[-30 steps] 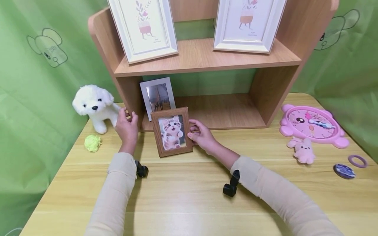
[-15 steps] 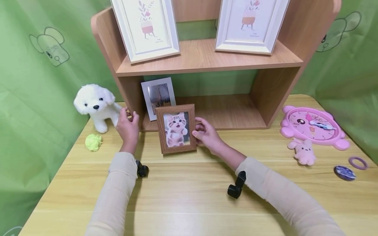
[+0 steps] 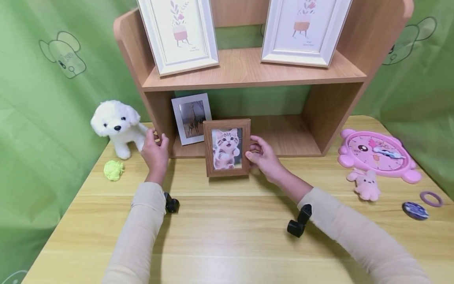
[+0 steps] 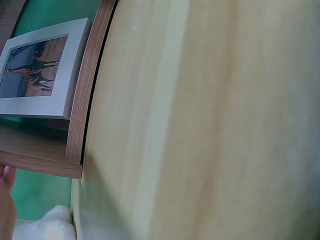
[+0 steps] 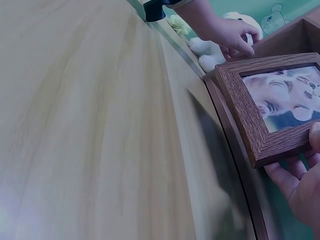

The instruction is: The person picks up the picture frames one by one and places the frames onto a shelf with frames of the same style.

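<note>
A small wooden frame with a kitten picture stands upright on the table just in front of the shelf's lower opening. My right hand grips its right edge, fingers behind and thumb in front; the right wrist view shows the wooden frame close up above my fingers. My left hand holds the foot of the shelf's left side panel, thumb on the inner side. A grey frame with a giraffe photo leans in the lower compartment's left corner, also in the left wrist view as the giraffe frame.
A white plush dog and a yellow-green ball sit left of the shelf. On the right lie a pink clock, a pink plush bunny, a purple ring and a blue disc. Two white-framed prints stand on the upper shelf.
My right hand has slid the kitten frame to the right and closer to the shelf opening, turning it squarer to me. My left hand has stayed on the side panel.
</note>
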Motion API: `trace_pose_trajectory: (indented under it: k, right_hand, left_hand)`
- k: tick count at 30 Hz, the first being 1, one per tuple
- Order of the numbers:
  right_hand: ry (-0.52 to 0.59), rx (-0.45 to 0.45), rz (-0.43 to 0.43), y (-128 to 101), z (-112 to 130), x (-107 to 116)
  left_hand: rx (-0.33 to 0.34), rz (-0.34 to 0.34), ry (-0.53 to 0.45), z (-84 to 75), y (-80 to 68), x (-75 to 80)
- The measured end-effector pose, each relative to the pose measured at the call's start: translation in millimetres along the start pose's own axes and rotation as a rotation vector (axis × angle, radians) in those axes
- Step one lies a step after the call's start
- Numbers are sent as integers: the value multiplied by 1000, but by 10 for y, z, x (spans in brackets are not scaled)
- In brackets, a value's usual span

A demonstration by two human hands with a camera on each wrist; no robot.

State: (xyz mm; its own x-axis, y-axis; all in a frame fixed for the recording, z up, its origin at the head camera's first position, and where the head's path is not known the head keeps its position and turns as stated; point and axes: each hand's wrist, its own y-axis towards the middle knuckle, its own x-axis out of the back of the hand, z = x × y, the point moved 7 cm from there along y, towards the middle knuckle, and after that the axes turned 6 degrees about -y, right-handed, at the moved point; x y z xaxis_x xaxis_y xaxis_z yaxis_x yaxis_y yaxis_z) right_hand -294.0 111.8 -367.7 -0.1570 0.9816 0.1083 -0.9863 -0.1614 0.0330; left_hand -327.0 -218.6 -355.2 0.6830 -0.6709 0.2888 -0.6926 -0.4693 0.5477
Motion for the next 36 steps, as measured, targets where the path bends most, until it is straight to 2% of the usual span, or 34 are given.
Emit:
trace_pose_trajectory:
  k: [15,26,36]
  right_hand:
    - [-6,22,-79,-64,16,519]
    - [88,72,-170,-110,-3,920]
    - [87,96,-258,-80,-50,1195]
  left_hand:
    - [24,16,8,-31,-9,3]
    - [26,19,10,-34,-10,8]
    - [25,25,20,-19,-8,-3]
